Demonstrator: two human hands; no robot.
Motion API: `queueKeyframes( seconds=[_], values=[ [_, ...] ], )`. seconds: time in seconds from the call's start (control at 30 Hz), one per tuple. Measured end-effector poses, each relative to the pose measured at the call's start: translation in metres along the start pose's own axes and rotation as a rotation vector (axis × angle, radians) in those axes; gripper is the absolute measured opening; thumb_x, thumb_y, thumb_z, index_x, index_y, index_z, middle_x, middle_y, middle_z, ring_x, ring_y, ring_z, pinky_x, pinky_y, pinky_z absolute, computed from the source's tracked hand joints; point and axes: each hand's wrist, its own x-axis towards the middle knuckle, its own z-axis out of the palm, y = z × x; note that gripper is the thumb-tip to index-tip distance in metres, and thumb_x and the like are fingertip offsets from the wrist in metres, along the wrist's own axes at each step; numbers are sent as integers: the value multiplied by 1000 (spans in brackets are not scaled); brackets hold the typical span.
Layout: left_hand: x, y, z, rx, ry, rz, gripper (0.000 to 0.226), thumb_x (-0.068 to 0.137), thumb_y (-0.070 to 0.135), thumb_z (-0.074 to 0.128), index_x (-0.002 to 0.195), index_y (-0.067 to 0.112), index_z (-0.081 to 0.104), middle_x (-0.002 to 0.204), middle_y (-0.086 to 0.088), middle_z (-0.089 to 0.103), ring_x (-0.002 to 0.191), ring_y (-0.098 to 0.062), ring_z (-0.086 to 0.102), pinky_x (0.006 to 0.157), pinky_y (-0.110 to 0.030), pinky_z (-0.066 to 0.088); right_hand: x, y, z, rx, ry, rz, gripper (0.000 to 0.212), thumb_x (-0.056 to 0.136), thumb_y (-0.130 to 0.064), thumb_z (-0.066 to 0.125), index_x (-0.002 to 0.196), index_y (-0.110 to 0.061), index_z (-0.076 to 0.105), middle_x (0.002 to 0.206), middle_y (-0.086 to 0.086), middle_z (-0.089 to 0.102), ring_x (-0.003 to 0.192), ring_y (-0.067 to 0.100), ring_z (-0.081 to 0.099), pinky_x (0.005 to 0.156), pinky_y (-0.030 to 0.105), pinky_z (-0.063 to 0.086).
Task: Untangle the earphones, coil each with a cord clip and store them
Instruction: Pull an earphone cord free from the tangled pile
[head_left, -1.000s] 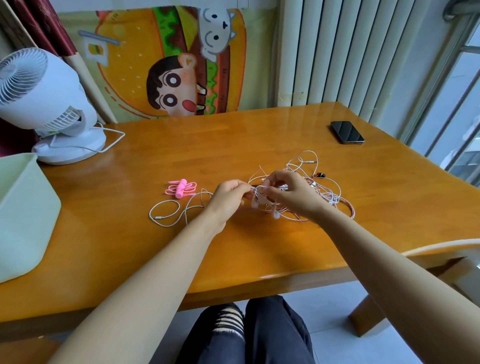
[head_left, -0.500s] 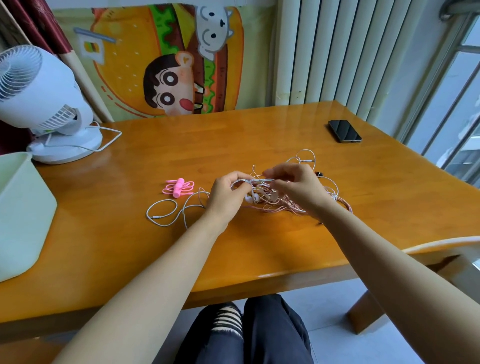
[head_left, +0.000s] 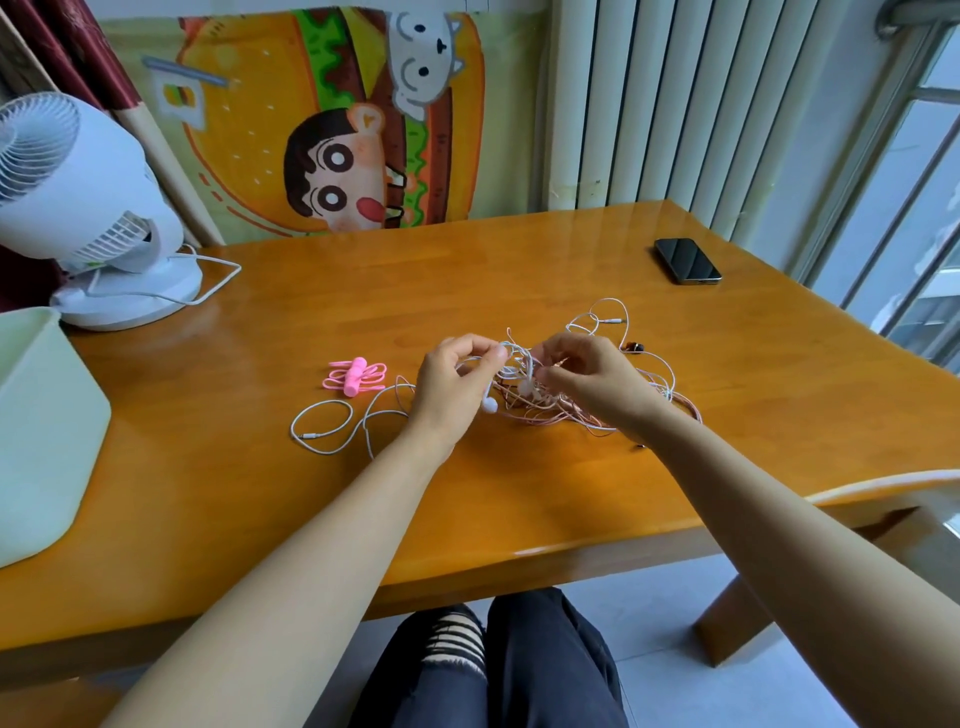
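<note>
A tangle of white and pink earphone cords (head_left: 597, 332) lies in the middle of the wooden table (head_left: 519, 270). My left hand (head_left: 454, 379) pinches a white cord at the tangle's left side, and an earbud hangs below its fingers. My right hand (head_left: 592, 379) pinches cords in the tangle's centre, fingers curled. A loose white cord loop with a plug (head_left: 332, 423) trails off to the left. Pink cord clips (head_left: 356, 374) lie in a small bundle left of my left hand.
A pale green bin (head_left: 47, 431) stands at the left edge. A white fan (head_left: 88, 208) with its cable sits at the back left. A black phone (head_left: 687, 261) lies at the back right. A chair back (head_left: 883, 483) shows at the right.
Both hands have lifted slightly and drawn a little apart, pulling white cord up from the tangle. An earbud now dangles under my left hand.
</note>
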Motion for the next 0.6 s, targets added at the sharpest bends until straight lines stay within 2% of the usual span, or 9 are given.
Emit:
queueKeyframes(
  seconds=[0.03, 0.1, 0.17, 0.23, 0.33, 0.4, 0.5, 0.6],
  values=[
    [1, -1, -1, -1, 22, 13, 13, 93, 21, 64, 89, 11, 71, 90, -7, 68, 65, -2, 57, 57, -15, 45, -1, 2, 1, -16, -15, -4, 10, 92, -8, 59, 93, -2, 67, 76, 7, 63, 62, 9, 54, 58, 24, 41],
    [2, -3, 0, 12, 22, 17, 11, 93, 21, 64, 89, 14, 71, 73, 7, 64, 60, 0, 54, 61, -19, 41, -2, 3, 1, -25, -38, -16, 26, 93, -27, 65, 90, -2, 67, 72, 9, 61, 64, 13, 52, 60, 31, 40],
    [1, -4, 1, 17, -4, 5, 9, 93, 20, 63, 89, 16, 70, 74, 10, 62, 60, 0, 53, 62, -20, 43, -3, 1, 3, -50, -24, -40, 34, 87, -35, 73, 87, -2, 66, 72, 6, 61, 65, 10, 53, 60, 27, 42],
    [1, -4, 3, 27, -12, 10, 7, 94, 17, 62, 90, 16, 68, 80, 7, 64, 62, 0, 54, 60, -20, 44, -3, 1, 6, -94, 33, -81, 23, 84, -25, 77, 86, -5, 65, 75, 7, 65, 65, 12, 57, 61, 29, 46],
    [1, -5, 2, 75, 12, 52, 6, 93, 16, 62, 92, 15, 67, 84, 4, 66, 68, -3, 58, 62, -25, 47, -4, 1, 8, -82, 109, -86, 6, 87, -7, 64, 91, -9, 60, 80, 15, 69, 69, 28, 64, 60, 38, 49],
    [1, -5, 0, 135, 19, 77, 6, 94, 16, 61, 94, 14, 67, 87, 3, 67, 69, -4, 63, 64, -29, 51, -5, -1, 7, -87, 129, -53, 10, 88, -1, 56, 93, -9, 59, 77, 10, 70, 65, 21, 65, 58, 33, 49],
    [0, -5, -2, 197, 17, 83, 7, 94, 19, 61, 95, 16, 66, 88, 5, 67, 66, -7, 66, 64, -35, 55, -5, -5, 3, -247, 151, -49, 18, 86, 2, 54, 88, -12, 65, 73, 0, 67, 62, 17, 65, 55, 29, 47],
    [-1, -4, -2, 229, -12, 119, 5, 94, 16, 61, 91, 18, 65, 82, 12, 64, 65, 0, 62, 61, -29, 51, -2, -12, -4, -315, 273, -137, 25, 85, -1, 56, 90, -17, 75, 83, 1, 68, 69, 21, 65, 62, 31, 47]
  ],
)
